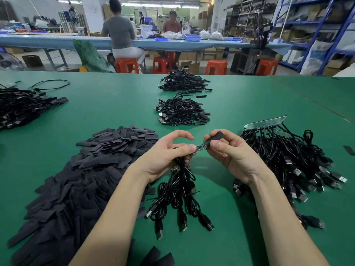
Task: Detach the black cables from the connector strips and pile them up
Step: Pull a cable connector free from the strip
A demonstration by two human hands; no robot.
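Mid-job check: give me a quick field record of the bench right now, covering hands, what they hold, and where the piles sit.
left hand: grips a bundle of black cables, plugs hanging down
right hand: pinches a black sleeve at a small circuit board
sleeve heap: left of the hands
connector strip: right, cables attached
finished piles: ahead, on the green table

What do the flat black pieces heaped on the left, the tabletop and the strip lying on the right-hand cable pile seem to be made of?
Flat black pieces: probably thin matte plastic or rubbery sleeving; dull, flattened and limp-looking, possibly heat-shrink.
Tabletop: smooth green mat with a soft sheen, likely vinyl or rubber.
Strip: rigid panel with a silvery, reflective face, perhaps a circuit-board strip; the material is uncertain.
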